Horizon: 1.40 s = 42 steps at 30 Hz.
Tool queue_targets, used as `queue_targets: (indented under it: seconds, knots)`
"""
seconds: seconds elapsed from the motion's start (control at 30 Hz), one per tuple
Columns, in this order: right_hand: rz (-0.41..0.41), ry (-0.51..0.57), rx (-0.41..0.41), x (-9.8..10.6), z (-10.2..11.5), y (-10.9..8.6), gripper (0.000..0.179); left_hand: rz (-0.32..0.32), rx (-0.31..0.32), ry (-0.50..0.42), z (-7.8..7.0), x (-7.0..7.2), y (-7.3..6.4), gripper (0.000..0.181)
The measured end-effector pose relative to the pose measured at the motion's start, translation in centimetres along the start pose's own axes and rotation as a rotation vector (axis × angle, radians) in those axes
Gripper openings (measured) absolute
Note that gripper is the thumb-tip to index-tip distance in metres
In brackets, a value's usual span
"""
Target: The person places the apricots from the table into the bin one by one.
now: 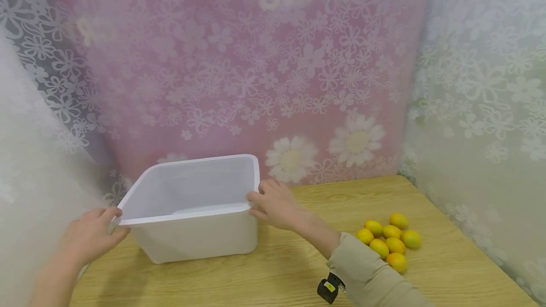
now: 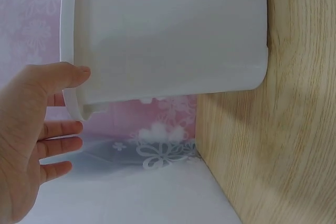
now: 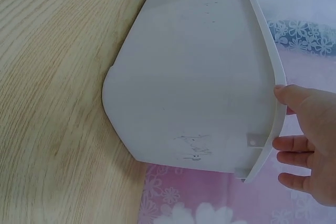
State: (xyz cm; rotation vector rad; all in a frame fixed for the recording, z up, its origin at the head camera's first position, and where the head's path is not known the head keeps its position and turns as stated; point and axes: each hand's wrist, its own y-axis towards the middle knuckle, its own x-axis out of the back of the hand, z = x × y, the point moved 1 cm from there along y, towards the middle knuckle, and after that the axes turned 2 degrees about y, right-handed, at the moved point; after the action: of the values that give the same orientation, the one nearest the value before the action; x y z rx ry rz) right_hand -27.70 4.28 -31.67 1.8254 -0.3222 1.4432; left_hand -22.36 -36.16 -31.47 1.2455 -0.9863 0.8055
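Note:
A deep white plastic tub point(image 1: 200, 236) stands on the left part of the wooden table, its inside bare where it shows. My left hand point(image 1: 91, 233) pinches the rim at the near left corner; in the left wrist view its thumb lies on the outer face and the other three fingers stick out below the rim. At the right end, my right hand point(image 1: 275, 203) grips the rim near the front corner. The right wrist view shows that thumb on the rim's outer edge. Dark scuffs mark the tub's wall point(image 3: 194, 77).
Several yellow-orange fruits point(image 1: 391, 231) lie clustered on the right of the wooden table point(image 1: 307, 259). Behind the table hangs a pink flowered curtain point(image 1: 239, 60), and a pale flowered curtain point(image 1: 486, 108) hangs along the right side. A black device point(image 1: 328, 289) sits at my right wrist.

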Motion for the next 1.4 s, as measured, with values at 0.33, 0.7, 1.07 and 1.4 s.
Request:
queue_targets:
  seconds: [0.33,0.7,1.07,1.4]
  knots:
    - [-0.025,-0.005,-0.006,0.4,-1.5,-1.6,0.023,0.0,-0.023,0.004,-2.0,0.1,0.5,0.04]
    - [-0.107,0.014,0.053,1.2,-3.0,-3.9,0.022,0.04,-0.042,0.068,-4.9,0.5,0.7,0.042]
    - [-0.094,0.035,0.045,2.0,-4.8,-6.3,0.021,0.006,-0.051,0.039,-7.9,0.6,1.0,0.039]
    - [-0.133,0.038,0.034,2.5,-6.1,-8.1,0.023,-0.056,-0.064,0.016,-10.1,0.4,1.0,0.033]
